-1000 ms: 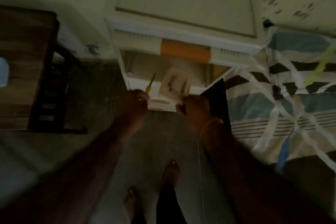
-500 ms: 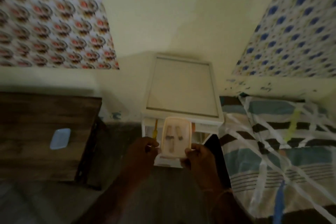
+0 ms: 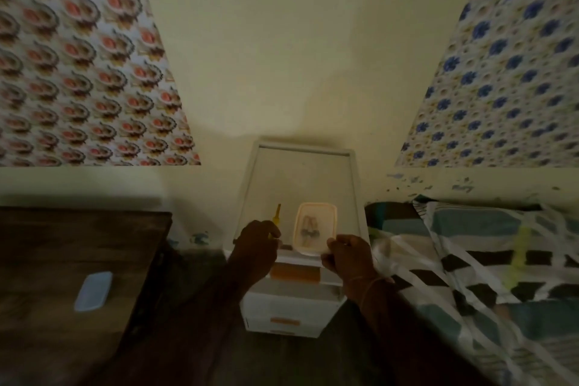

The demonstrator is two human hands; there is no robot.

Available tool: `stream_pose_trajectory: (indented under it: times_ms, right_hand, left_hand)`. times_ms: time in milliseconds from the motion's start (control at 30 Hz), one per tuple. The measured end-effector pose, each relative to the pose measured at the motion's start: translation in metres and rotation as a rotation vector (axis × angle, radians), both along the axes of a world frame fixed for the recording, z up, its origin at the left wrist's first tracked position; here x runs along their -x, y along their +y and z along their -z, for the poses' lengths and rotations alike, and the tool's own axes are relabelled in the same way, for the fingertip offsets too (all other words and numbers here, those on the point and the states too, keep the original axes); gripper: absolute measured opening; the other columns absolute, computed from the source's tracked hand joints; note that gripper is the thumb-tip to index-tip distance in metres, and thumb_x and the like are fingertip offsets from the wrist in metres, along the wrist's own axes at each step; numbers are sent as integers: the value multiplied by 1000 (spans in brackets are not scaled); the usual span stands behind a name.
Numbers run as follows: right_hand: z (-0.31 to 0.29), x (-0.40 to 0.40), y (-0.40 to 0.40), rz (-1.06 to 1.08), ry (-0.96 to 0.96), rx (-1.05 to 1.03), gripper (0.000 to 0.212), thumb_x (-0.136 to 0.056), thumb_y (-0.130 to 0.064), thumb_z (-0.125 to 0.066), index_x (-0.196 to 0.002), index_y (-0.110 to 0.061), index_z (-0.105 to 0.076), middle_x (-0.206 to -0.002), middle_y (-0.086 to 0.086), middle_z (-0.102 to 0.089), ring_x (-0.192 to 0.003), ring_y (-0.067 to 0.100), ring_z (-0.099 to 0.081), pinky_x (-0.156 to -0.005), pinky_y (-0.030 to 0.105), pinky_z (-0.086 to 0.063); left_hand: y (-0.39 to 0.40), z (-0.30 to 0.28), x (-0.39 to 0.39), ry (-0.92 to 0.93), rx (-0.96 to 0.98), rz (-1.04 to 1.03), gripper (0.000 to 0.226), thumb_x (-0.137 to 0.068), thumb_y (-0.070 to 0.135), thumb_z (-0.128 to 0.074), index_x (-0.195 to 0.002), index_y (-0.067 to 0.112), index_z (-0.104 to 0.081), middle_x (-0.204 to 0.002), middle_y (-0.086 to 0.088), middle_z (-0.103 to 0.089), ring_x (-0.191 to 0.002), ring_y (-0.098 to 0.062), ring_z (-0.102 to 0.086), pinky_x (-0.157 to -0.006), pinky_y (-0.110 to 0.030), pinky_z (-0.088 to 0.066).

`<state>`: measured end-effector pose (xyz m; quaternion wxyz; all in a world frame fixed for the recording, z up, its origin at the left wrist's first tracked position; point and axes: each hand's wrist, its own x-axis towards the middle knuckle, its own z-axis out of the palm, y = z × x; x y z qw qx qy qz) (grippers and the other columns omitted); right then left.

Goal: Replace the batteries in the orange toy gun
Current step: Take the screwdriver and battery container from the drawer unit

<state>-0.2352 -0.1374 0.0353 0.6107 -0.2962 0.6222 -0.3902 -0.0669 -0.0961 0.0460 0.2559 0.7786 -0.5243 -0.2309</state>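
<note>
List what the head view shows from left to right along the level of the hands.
Pale blue lid on the dark wooden table → left hand holding a yellow screwdriver → translucent container → right hand → striped bedsheet.

Drawer unit [image 3: 291, 310] stands between table [image 3: 78, 247] and bed [image 3: 488, 260].

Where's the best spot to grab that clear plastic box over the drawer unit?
Grip the clear plastic box across its two long sides, coming from above. It looks flat with rounded corners, and the right hand already pinches its near right corner, so the far edges seem free.
</note>
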Motion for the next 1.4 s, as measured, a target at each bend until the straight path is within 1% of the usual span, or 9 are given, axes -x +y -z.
stream_pose_trajectory:
  times_ms: [233, 433, 600, 733, 867, 1000, 1167, 1300, 1400]
  right_hand:
    - [0, 10, -23, 5, -153, -59, 29, -89, 2, -59, -117, -6, -53, -103, 19, -55, -84, 31, -59, -84, 45, -54]
    - [23, 22, 23, -317, 613, 402, 7, -94, -24, -51, -91, -30, -55, -94, -7, -59, -92, 12, -59, -84, 32, -53]
    - [46, 13, 39, -861, 893, 497, 32, -96, -22, -42, -128, -20, -48, -129, 2, -52, -117, 22, -52, -100, 36, -44]
    - [48, -4, 43, -1042, 1045, 448, 38, -96, -11, -41, -134, -10, -40, -136, 12, -42, -117, 35, -50, -95, 45, -46]
    - [58, -8, 52, -1017, 1100, 458, 41, -94, -13, -45, -134, -14, -37, -136, 9, -40, -115, 33, -51, -92, 44, -48]
    - [68, -3, 58, -918, 1024, 474, 56, -96, -28, -44, -147, -19, -24, -148, 4, -35, -130, 24, -43, -109, 39, -37]
    - [65, 3, 74, -988, 1079, 457, 54, -91, -30, -50, -141, -12, -37, -143, 8, -38, -122, 26, -48, -102, 35, -41]
    - [62, 4, 107, -931, 1022, 390, 35, -87, -28, -53, -119, -13, -52, -121, 6, -50, -104, 28, -57, -85, 36, -47]
    - [62, 8, 139, -943, 1064, 393, 26, -90, -30, -47, -110, -14, -53, -114, 5, -51, -96, 29, -59, -79, 37, -46]
  left_hand:
    - [-33, 18, 3, -153, -29, 100, 7, -91, 20, -58, -97, 17, -61, -102, -2, -50, -98, -18, -53, -77, -23, -39]
    - [-36, 28, 5, -259, -79, 132, 21, -91, 19, -57, -112, 18, -58, -115, -7, -50, -108, -24, -52, -91, -33, -45]
    - [-18, 29, 0, -274, 108, 109, 17, -92, 19, -59, -106, 13, -63, -109, -7, -55, -99, -22, -56, -81, -27, -43]
    - [15, 32, 4, -272, 151, 153, 15, -97, 28, -50, -97, 19, -61, -99, 5, -54, -89, -10, -53, -80, -24, -46]
    - [41, 48, 13, -269, 58, 232, 21, -98, 29, -48, -114, 27, -61, -124, 8, -57, -115, -9, -53, -97, -24, -42]
    - [57, 57, 17, -267, -37, 302, 37, -96, 22, -49, -133, 29, -52, -143, 8, -47, -131, -13, -43, -109, -32, -38]
    - [80, 65, 23, -420, -91, 406, 50, -91, 23, -57, -140, 22, -45, -143, 2, -45, -127, -21, -46, -103, -37, -43]
    - [108, 81, 35, -431, -215, 453, 51, -75, 25, -72, -125, 16, -62, -135, -9, -54, -116, -34, -58, -92, -49, -50]
    - [136, 96, 42, -482, -286, 469, 56, -47, 38, -88, -98, 21, -73, -110, -6, -70, -84, -26, -71, -65, -41, -58]
